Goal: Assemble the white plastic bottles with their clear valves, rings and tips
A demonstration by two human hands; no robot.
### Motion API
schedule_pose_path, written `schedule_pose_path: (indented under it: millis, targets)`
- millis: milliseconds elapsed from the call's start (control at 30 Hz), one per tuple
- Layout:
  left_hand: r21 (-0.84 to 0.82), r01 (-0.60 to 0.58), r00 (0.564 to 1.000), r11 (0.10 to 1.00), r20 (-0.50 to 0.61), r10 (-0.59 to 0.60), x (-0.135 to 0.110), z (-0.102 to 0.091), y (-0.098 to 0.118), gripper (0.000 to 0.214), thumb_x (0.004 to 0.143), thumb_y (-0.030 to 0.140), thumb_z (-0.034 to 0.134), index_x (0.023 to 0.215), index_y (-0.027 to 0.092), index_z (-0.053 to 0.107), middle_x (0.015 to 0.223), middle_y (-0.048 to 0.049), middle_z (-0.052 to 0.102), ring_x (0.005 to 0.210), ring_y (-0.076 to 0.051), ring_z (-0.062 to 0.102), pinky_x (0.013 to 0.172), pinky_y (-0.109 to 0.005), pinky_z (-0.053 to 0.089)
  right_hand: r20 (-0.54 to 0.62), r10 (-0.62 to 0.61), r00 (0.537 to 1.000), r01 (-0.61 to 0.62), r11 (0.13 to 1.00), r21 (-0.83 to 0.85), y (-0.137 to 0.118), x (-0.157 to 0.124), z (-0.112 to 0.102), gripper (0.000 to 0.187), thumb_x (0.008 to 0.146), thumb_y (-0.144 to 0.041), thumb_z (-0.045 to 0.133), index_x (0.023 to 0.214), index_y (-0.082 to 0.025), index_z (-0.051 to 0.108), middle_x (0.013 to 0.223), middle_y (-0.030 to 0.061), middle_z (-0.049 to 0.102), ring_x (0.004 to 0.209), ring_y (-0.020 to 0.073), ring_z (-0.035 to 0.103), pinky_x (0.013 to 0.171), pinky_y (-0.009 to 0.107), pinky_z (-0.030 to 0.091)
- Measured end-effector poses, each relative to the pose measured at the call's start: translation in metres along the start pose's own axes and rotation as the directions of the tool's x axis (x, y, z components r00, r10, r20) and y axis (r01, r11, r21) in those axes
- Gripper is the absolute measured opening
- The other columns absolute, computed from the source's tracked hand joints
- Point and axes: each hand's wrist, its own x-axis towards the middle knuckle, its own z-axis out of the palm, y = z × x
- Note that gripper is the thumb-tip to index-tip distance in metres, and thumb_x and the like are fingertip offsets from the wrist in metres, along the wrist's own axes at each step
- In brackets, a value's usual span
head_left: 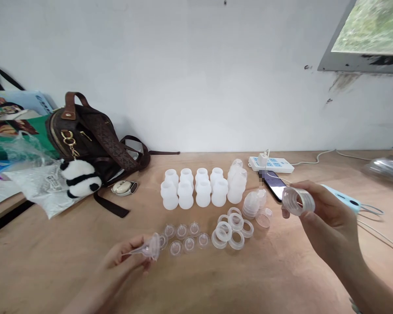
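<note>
now, left hand (119,261) grip tight on a soft clear teat (151,247), right hand (329,222) grip around a ribbed translucent ring (298,201)

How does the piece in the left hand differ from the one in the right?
The nipple in the left hand is a flared cone tapering to a thin tip; the ring in the right hand is an open band, ribbed with threads. The nipple is held low near the table, the ring higher. Both are clear and pinched in the fingers.
</note>
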Motion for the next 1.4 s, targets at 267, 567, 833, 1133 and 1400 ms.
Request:
schedule_pose_path:
  millis: [267, 567, 833, 1133, 1400]
  targets:
    - [0.179, 0.017, 0.968, 0.984, 0.245, -0.062, 0.019, -0.030, -0.037, 0.039, 0.078, 0.059, 0.069, 0.076, 0.020, 0.065, 0.075, -0.0005, 0.065, 0.069, -0.018, 0.057, 0.064, -0.026, 0.044, 0.098, 0.111, 0.989, -0.097, 0.985, -0.143, 0.010, -0.017, 0.005, 0.025, 0.085, -0.031, 0.075, 0.110, -0.031, 0.072, 0.097, 0.0034, 0.067, 0.079, 0.0166, 0.066, 0.069, 0.025, 0.059]
    - [0.579, -0.107, 0.994, 0.808, 0.058, 0.090, 0.033, -0.024, -0.045, 0.031, 0.082, 0.047, 0.051, 0.073, 0.020, 0.065, 0.071, -0.0022, 0.066, 0.067, -0.020, 0.057, 0.062, -0.029, 0.042, 0.155, 0.122, 0.980, -0.077, 0.961, -0.266, 0.024, -0.025, 0.007, 0.029, 0.086, -0.033, 0.074, 0.115, -0.032, 0.070, 0.110, 0.0055, 0.068, 0.087, 0.0191, 0.068, 0.072, 0.028, 0.061]
    - [0.666, -0.157, 0.967, 0.729, -0.047, 0.251, 0.030, -0.017, -0.044, 0.019, 0.079, 0.036, 0.052, 0.091, 0.023, 0.058, 0.072, 0.0021, 0.058, 0.061, -0.017, 0.052, 0.058, -0.028, 0.042, 0.140, 0.111, 0.984, -0.057, 0.938, -0.343, 0.033, -0.034, 0.012, 0.030, 0.087, -0.029, 0.071, 0.117, -0.031, 0.068, 0.114, 0.0055, 0.068, 0.086, 0.0191, 0.068, 0.070, 0.030, 0.062]
    - [0.638, -0.189, 0.960, 0.746, -0.038, 0.276, 0.030, -0.007, -0.028, 0.023, 0.086, 0.037, 0.049, 0.090, 0.023, 0.066, 0.075, -0.0008, 0.065, 0.064, -0.019, 0.058, 0.058, -0.028, 0.043, 0.128, 0.141, 0.982, -0.092, 0.940, -0.329, 0.043, -0.045, 0.013, 0.032, 0.089, -0.030, 0.070, 0.121, -0.033, 0.065, 0.113, 0.0040, 0.067, 0.084, 0.0175, 0.067, 0.072, 0.030, 0.062]
    - [0.694, -0.129, 0.926, 0.709, -0.172, 0.336, 0.036, -0.010, -0.018, 0.036, 0.086, 0.053, 0.052, 0.078, 0.022, 0.068, 0.067, -0.0020, 0.068, 0.060, -0.021, 0.059, 0.055, -0.029, 0.043, 0.102, 0.133, 0.986, -0.094, 0.942, -0.322, 0.044, -0.047, 0.012, 0.032, 0.089, -0.031, 0.069, 0.121, -0.032, 0.065, 0.112, 0.0048, 0.067, 0.088, 0.0191, 0.067, 0.072, 0.031, 0.062]
